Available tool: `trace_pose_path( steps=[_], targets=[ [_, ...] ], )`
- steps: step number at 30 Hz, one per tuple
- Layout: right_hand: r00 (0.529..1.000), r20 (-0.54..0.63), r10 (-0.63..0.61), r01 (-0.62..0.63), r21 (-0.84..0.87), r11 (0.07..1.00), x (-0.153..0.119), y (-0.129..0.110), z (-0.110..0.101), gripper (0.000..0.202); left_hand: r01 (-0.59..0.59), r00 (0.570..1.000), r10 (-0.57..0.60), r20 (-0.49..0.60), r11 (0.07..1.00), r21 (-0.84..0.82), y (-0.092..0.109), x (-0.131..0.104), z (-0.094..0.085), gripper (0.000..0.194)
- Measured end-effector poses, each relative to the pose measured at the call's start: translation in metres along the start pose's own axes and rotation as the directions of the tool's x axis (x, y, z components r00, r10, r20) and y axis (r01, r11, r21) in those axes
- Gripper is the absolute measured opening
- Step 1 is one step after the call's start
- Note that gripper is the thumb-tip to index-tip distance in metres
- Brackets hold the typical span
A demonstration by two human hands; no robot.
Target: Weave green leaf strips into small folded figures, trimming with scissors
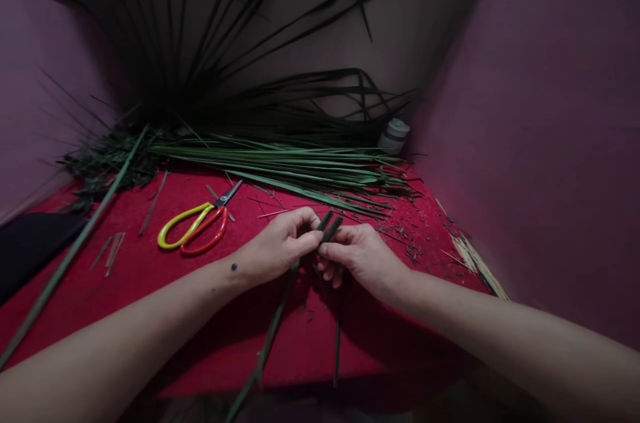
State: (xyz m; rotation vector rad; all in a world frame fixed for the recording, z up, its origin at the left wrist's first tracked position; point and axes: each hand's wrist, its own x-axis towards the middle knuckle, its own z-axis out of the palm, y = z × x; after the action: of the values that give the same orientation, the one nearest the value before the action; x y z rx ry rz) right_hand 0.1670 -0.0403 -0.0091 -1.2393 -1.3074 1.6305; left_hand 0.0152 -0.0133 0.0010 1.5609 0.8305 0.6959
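Over the red cloth, my left hand and my right hand meet and pinch narrow green leaf strips between thumbs and fingers. Two short ends stick up from the pinch. One long tail hangs down past my left hand toward the cloth's near edge, and a thinner strip drops below my right hand. How the strips cross inside the fingers is hidden. To the left lie scissors with one yellow and one red handle, their blades slightly apart.
Behind the hands lies a bundle of long green leaves, with dark fronds fanning up the wall. A white container stands at the back right. Pale thin sticks lie at the right edge. A long green stalk crosses the left side, near a dark cloth.
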Motion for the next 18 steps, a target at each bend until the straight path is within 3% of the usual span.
trace_pose_path(
  steps=[2,7,13,16,18],
  targets=[
    [1.000,0.027,-0.001,0.002,-0.030,1.000,-0.001,-0.001,-0.001,0.012,-0.028,0.999,0.029,-0.026,0.999,0.037,0.003,-0.002,0.001,0.005],
    [0.993,0.100,0.061,-0.054,-0.071,0.996,-0.004,-0.006,-0.002,0.011,0.015,0.994,-0.009,0.105,0.998,-0.056,0.007,-0.004,-0.005,0.009],
    [0.988,0.129,0.089,-0.072,-0.130,0.989,-0.005,0.002,-0.003,0.012,0.026,0.997,-0.025,0.074,1.000,-0.012,0.006,-0.005,-0.005,0.012],
    [0.992,0.124,0.017,0.020,-0.292,0.956,-0.007,0.003,-0.012,0.013,0.071,0.997,-0.072,-0.014,0.996,-0.054,0.005,-0.004,-0.005,0.014],
    [0.977,0.110,-0.182,0.212,-0.520,0.828,-0.013,-0.009,-0.027,0.019,0.096,0.985,-0.111,-0.134,0.989,-0.117,0.002,-0.001,-0.008,0.012]
  ],
)
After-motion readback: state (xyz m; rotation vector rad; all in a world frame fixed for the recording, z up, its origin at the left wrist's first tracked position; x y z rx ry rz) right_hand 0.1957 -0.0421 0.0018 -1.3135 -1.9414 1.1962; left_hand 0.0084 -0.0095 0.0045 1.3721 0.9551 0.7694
